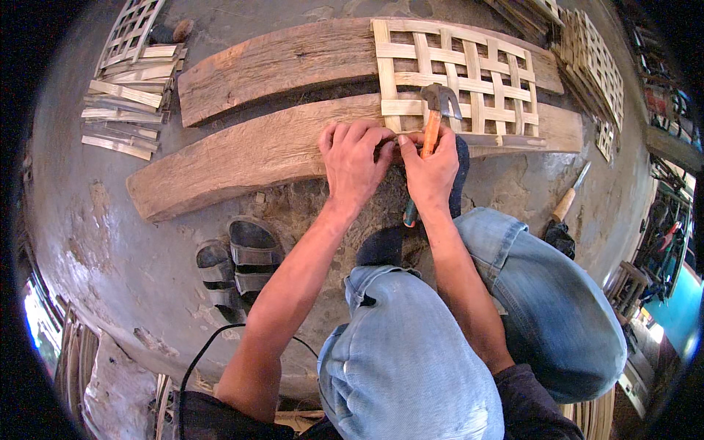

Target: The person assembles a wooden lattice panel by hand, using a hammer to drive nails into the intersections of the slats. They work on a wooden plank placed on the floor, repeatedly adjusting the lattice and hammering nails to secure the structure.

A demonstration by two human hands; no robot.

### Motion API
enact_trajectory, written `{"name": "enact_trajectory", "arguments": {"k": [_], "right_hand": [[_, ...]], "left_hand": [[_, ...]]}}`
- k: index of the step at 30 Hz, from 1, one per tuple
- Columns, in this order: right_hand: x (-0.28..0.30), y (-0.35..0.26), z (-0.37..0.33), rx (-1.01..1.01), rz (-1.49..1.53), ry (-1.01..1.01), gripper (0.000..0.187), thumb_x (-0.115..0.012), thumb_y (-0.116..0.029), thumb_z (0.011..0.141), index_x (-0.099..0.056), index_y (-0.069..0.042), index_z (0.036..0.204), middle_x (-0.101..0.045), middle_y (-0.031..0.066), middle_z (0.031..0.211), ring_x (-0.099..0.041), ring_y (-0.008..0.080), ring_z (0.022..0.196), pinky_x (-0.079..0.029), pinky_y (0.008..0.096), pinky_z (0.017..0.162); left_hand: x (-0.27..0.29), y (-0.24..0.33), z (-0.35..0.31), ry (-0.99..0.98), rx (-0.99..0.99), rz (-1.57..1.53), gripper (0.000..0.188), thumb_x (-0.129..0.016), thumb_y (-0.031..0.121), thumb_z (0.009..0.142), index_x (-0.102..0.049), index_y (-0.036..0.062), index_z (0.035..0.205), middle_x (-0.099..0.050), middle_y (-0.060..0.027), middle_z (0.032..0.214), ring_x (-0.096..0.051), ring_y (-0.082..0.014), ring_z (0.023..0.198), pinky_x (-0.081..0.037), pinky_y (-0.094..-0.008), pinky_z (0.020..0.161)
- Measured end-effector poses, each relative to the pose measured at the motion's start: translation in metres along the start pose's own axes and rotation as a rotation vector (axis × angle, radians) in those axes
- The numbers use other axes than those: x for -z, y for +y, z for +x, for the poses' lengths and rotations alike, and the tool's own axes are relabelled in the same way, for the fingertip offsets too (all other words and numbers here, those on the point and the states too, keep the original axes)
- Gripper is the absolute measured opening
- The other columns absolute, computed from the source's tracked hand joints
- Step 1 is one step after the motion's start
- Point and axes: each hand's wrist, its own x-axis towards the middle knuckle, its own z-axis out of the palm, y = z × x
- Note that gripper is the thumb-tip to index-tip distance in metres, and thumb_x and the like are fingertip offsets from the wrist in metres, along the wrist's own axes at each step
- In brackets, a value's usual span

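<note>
The right hand (433,170) was closed around the orange handle of a hammer (434,121), its grip tight, the steel head up over the woven bamboo panel (458,77). The left hand (353,163) had its grip curled, fingertips pressing at the panel's lower edge just beside the right hand. The panel lay across two weathered wooden planks (257,147) on the concrete floor (110,249). Cut bamboo strips (125,110) sat at upper left, sandals (238,268) at lower left.
</note>
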Motion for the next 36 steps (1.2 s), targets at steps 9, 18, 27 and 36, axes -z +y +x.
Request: {"name": "enact_trajectory", "arguments": {"k": [9,18,27,36], "right_hand": [[-0.001,-0.003,-0.001,-0.010,0.007,-0.003,0.042,-0.081,-0.013,0.078,-0.055,0.000,0.109,-0.072,0.0137,0.090,-0.071,0.0291,0.082,-0.054,0.0392,0.077],[0.032,0.000,-0.042,-0.049,-0.052,-0.185,0.023,-0.055,-0.020,0.100,-0.053,0.001,0.110,-0.066,0.0216,0.081,-0.068,0.0393,0.076,-0.052,0.0431,0.067],[0.041,0.008,-0.059,0.194,-0.223,-0.158,0.027,-0.051,-0.022,0.102,-0.050,0.003,0.111,-0.062,0.0282,0.077,-0.064,0.0498,0.075,-0.048,0.0534,0.059],[0.037,0.002,-0.055,0.262,-0.256,-0.086,0.023,-0.053,-0.019,0.101,-0.050,0.002,0.108,-0.063,0.0279,0.079,-0.065,0.0483,0.077,-0.049,0.0528,0.059]], "left_hand": [[-0.001,0.004,0.001,0.032,-0.015,0.024,0.019,-0.079,0.021,0.075,-0.073,0.0179,0.092,-0.068,0.0011,0.101,-0.059,-0.0221,0.100,-0.035,-0.0433,0.101],[-0.006,0.003,0.001,0.073,-0.048,0.034,0.011,-0.075,0.021,0.078,-0.069,0.0185,0.087,-0.065,0.0054,0.094,-0.057,-0.0195,0.095,-0.034,-0.0446,0.100],[-0.003,0.005,0.003,0.072,-0.061,0.044,0.012,-0.078,0.021,0.076,-0.073,0.0179,0.087,-0.069,0.0034,0.098,-0.059,-0.0214,0.094,-0.036,-0.0425,0.096],[-0.005,0.003,0.001,0.067,-0.043,0.025,0.013,-0.076,0.019,0.076,-0.069,0.0177,0.087,-0.065,0.0052,0.095,-0.057,-0.0194,0.094,-0.033,-0.0438,0.100]]}}
